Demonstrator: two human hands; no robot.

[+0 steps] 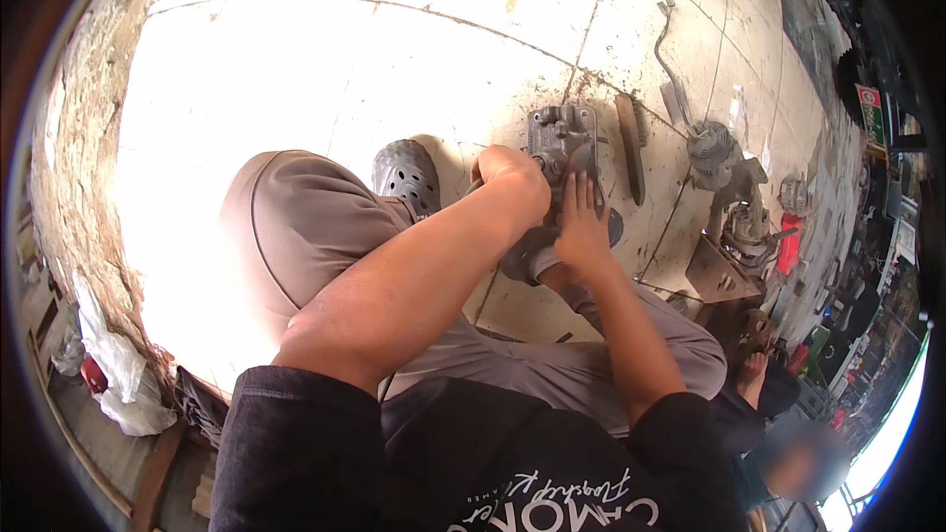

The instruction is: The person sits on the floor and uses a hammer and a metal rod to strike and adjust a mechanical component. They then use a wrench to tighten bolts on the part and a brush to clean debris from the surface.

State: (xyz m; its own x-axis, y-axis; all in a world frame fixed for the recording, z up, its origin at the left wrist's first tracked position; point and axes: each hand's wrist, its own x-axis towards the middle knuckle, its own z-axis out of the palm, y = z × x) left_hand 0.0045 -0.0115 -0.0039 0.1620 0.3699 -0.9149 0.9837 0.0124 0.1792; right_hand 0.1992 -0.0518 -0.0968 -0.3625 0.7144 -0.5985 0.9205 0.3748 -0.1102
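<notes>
A grimy metal engine casing [563, 128] stands on the tiled floor between my feet, in grey clogs [405, 172]. My left hand [507, 177] is curled at the casing's left side with the wrist bent; what its fingers hold is hidden. My right hand [581, 222] lies with fingers stretched out against the lower right part of the casing. Just right of the casing lies a dark wire brush [629, 150] with a long handle.
Farther right are a cable [668, 59], a round metal part [708, 153], more metal parts [744, 222] and a red object [788, 241]. Another person [788, 463] sits at lower right. Plastic bags [128, 384] lie at lower left, beside a rough edge [103, 187].
</notes>
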